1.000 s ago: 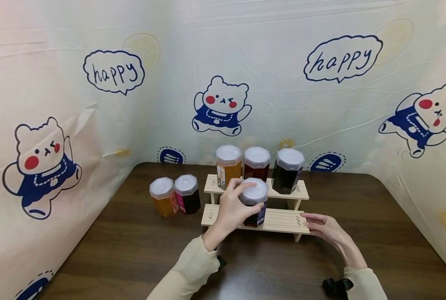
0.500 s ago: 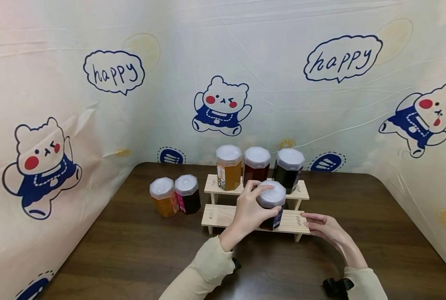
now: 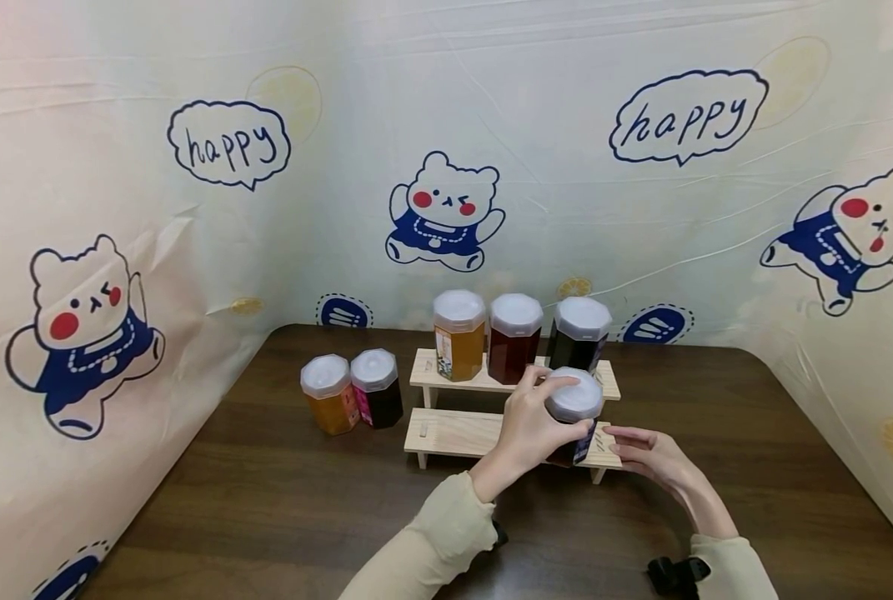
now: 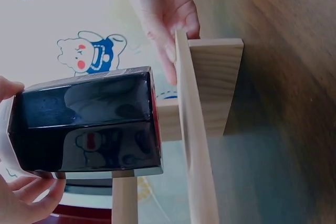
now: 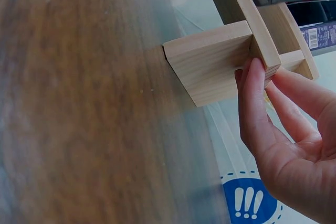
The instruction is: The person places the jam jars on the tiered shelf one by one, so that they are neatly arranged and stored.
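Note:
My left hand (image 3: pixel 524 421) grips a dark jar (image 4: pixel 89 124) with a white octagonal lid near its top, thumb on one side and fingers on the other. The jar is upright over the right part of the lower step of a light wooden rack (image 3: pixel 454 432); a narrow gap shows between its base and the board in the left wrist view. At that step's right end, my right hand (image 3: pixel 659 462) pinches the board's edge (image 5: pixel 265 61) between thumb and fingers. Behind, on the upper step, stand an amber jar (image 3: pixel 461 350), a dark red jar (image 3: pixel 512 354) and another dark jar (image 3: pixel 566 350), partly hidden.
Left of the rack, an orange jar (image 3: pixel 332 410) and a dark jar with a pink label (image 3: pixel 378 404) stand close together on the brown table (image 3: pixel 281 500). A printed cloth (image 3: pixel 326 217) hangs round the back and sides.
My left hand has carried the dark jar rightward along the lower step, from its middle to near its right end. The right hand has stayed at the board's edge.

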`<act>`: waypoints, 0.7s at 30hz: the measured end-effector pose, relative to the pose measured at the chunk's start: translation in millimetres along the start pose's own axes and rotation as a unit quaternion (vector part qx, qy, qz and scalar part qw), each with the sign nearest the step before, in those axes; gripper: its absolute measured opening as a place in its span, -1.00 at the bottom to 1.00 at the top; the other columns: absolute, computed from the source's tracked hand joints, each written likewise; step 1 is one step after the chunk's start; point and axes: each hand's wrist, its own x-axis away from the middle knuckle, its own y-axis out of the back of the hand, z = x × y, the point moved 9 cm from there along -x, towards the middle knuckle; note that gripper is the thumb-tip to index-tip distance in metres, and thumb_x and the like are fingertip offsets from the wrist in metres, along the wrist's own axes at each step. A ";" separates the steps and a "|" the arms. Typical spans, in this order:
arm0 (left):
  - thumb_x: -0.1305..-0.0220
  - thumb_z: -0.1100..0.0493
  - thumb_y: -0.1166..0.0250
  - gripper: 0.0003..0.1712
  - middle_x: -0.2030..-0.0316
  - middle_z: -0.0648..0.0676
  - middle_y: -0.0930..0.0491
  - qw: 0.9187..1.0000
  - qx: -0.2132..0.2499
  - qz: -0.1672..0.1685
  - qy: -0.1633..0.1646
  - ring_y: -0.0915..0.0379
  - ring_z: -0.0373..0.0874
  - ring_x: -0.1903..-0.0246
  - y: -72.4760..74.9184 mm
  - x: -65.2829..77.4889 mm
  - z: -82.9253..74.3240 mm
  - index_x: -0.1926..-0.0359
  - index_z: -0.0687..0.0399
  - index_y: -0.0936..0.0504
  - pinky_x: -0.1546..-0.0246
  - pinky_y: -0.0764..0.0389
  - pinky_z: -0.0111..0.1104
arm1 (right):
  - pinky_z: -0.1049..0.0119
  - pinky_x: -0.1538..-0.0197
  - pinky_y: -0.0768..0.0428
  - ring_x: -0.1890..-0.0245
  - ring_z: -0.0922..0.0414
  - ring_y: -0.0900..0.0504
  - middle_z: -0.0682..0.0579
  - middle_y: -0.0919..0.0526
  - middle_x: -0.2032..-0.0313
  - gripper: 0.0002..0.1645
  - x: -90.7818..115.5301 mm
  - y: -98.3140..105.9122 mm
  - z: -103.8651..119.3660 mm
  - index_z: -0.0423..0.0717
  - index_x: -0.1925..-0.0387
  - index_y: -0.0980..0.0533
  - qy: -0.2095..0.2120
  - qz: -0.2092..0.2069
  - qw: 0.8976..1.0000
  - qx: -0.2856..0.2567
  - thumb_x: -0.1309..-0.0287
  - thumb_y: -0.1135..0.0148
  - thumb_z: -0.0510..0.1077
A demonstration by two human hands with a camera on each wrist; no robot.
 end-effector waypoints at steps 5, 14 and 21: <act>0.27 0.03 -0.47 -0.49 0.18 0.07 -0.40 1.000 -0.005 0.000 0.003 -0.42 -0.16 0.27 -6.8 -1.4 -0.7 0.16 0.00 -0.60 0.31 -0.43 -0.49 | 0.39 0.18 -0.52 0.21 0.34 -0.53 0.29 -0.57 0.17 -0.62 -0.1 1.2 0.9 -0.23 -0.02 -0.43 0.004 -0.003 1.000 0.013 -0.13 -0.07 -0.30; 0.27 0.03 -0.47 -0.50 0.19 0.07 -0.40 1.000 -0.010 -0.014 0.009 -0.39 -0.14 0.23 -16.4 -1.1 5.3 0.18 -0.01 -0.61 0.32 -0.44 -0.47 | 0.38 0.19 -0.52 0.22 0.34 -0.54 0.31 -0.56 0.18 -0.50 -0.5 3.7 0.4 -0.44 -0.09 -0.31 0.000 -0.016 0.999 0.028 -0.12 -0.09 -0.28; 0.27 0.02 -0.46 -0.48 0.17 0.09 -0.39 1.000 -0.020 -0.008 0.014 -0.37 -0.13 0.20 -22.9 -1.8 4.9 0.16 0.00 -0.60 0.30 -0.44 -0.46 | 0.36 0.19 -0.52 0.23 0.32 -0.54 0.26 -0.56 0.19 -0.55 0.7 5.8 -1.3 -0.33 -0.06 -0.38 -0.009 -0.024 0.999 0.036 -0.10 -0.11 -0.28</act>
